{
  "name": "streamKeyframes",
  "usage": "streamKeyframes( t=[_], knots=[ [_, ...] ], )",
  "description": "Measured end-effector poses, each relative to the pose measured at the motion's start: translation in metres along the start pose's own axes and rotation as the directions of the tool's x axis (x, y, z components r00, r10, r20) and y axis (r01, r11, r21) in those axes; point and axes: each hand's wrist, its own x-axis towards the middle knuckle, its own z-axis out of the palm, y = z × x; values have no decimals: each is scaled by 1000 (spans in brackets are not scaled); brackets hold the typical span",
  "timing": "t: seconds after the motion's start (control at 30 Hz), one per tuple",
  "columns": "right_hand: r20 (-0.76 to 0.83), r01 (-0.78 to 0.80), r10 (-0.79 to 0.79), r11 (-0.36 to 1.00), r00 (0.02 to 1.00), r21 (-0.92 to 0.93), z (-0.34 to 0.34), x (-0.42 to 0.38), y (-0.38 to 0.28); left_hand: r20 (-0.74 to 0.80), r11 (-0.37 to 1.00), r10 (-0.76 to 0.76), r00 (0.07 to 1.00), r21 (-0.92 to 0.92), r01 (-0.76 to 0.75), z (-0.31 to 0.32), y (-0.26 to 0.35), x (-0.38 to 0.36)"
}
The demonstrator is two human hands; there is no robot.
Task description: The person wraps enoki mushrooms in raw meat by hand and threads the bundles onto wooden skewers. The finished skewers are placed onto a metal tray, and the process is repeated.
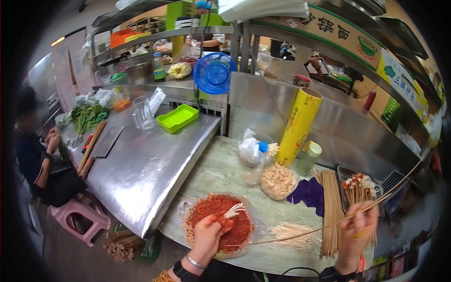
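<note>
My left hand (209, 235) is closed around a small bundle of white enoki mushrooms (234, 210) with red meat at its base, above a plastic-lined plate of red minced meat (242, 231). My right hand (359, 232) pinches a long thin wooden skewer (291, 238), whose far end reaches the meat's lower edge. Loose enoki mushrooms (296, 236) lie between the plate and a pile of bare skewers (331, 211). Behind my right hand, a tray (344, 174) holds filled skewers (358, 185).
At the back stand a yellow film roll (298, 124), a lidded jar (308, 157) and a bag of pale pieces (278, 181). A purple cloth (308, 195) lies nearby. On the steel table (155, 160) are a green tray (177, 118) and cleaver (107, 142). Another person (35, 145) sits left.
</note>
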Motion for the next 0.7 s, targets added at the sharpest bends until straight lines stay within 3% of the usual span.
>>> streamKeyframes(
  t=[0.07,0.27,0.33,0.37,0.43,0.57,0.7],
  knots=[
    [12,-63,62,994,998,87,17,-20,29,-12,985,-69,998,-158,66,0,3,3],
    [63,-226,217,951,974,211,31,-61,73,-62,978,-96,993,-190,83,-8,4,3],
    [177,-383,355,909,918,165,42,-80,80,-18,976,-106,994,-192,101,-7,2,3],
    [179,-383,354,909,918,164,44,-89,80,11,976,-95,995,-196,96,-6,0,3],
    [349,-592,518,792,781,149,47,-101,78,37,983,-83,996,-160,88,-5,-5,3],
    [340,-605,541,787,770,119,47,-101,81,29,996,-42,999,-82,44,-3,-4,3],
    [295,-502,436,841,850,203,32,-81,77,-22,993,20,1000,-118,-22,-11,1,7]
  ],
)
